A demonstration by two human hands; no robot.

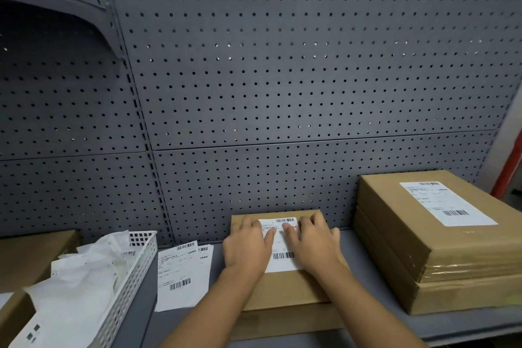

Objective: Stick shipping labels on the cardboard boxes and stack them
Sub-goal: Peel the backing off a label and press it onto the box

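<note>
Grey pegboard wall (282, 79) at the back, grey bench (367, 251) beneath. At mid-bench, cardboard box (291, 288) lying flat on what looks like a second box (282, 325), the join partly masked by the forearms. On top of the cardboard box, white shipping label (282, 261), barcodes visible as bars only, print too small to read. Left hand (248, 246) and right hand (310, 243) laid palm-down on the label, fingers (268, 236) straight and spread, pressing, curled round nothing. Much of the label, side edges included, hidden under both hands. Right of the cardboard box, well apart, stack of larger boxes (409, 257) with clear tape on the near end, number of layers hard to settle, topped by its own stuck label (446, 203). Left of the cardboard box, just beside, loose labels (183, 271) overlapping on the bench, count uncertain. Farther left, white perforated basket (135, 263) holding crumpled white paper (84, 277), cut off by the lower edge. Beyond the basket, more brown cardboard (28, 257), cropped at the left edge, shape unclear.
</note>
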